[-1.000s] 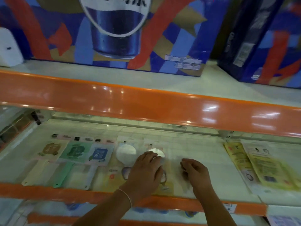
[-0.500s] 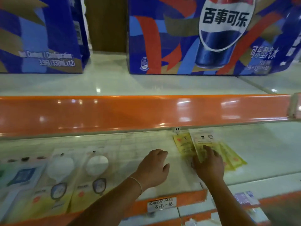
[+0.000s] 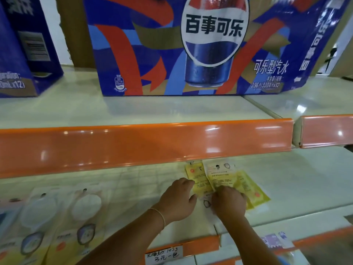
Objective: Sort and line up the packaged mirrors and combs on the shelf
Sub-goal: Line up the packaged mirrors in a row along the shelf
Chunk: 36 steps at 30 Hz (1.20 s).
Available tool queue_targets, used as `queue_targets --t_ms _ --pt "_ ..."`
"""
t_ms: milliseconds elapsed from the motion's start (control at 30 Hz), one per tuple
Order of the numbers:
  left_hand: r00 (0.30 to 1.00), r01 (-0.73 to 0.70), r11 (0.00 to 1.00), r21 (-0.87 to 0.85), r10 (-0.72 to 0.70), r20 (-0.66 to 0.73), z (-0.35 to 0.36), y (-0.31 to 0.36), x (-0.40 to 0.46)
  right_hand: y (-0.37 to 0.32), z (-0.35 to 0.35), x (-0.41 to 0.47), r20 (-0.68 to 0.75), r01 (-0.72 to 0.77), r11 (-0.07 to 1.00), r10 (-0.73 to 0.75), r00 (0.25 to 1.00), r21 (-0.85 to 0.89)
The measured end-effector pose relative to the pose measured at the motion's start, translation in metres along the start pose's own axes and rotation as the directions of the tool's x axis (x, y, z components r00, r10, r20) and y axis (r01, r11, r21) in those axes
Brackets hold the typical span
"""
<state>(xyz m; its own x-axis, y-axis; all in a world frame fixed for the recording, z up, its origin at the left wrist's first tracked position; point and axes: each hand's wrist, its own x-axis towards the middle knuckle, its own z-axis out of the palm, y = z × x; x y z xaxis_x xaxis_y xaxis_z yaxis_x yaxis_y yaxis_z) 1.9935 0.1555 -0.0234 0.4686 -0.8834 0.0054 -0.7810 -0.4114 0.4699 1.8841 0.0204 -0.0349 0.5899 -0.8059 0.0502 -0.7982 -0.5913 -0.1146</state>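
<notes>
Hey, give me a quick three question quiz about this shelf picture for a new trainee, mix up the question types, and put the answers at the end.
1. True or false: both hands are on the yellow packs.
2. Multiple choice: the round mirror packs lie where, relative to the left hand? A) to its left B) to its right C) on the shelf above
3. Fill in: the shelf's front lip is coloured ____.

Key:
1. True. The left hand rests on their left edge and the right hand covers their near ends.
2. A
3. Orange
</notes>
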Motion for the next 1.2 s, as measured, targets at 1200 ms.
queue_targets --t_ms 1200 --pt "0.726 0.205 0.159 -0.966 -0.687 0.041 -0.078 -0.130 -0.136 -0.169 0.004 -0.104 0.272 -0.130 0.344 -0.406 0.872 0.930"
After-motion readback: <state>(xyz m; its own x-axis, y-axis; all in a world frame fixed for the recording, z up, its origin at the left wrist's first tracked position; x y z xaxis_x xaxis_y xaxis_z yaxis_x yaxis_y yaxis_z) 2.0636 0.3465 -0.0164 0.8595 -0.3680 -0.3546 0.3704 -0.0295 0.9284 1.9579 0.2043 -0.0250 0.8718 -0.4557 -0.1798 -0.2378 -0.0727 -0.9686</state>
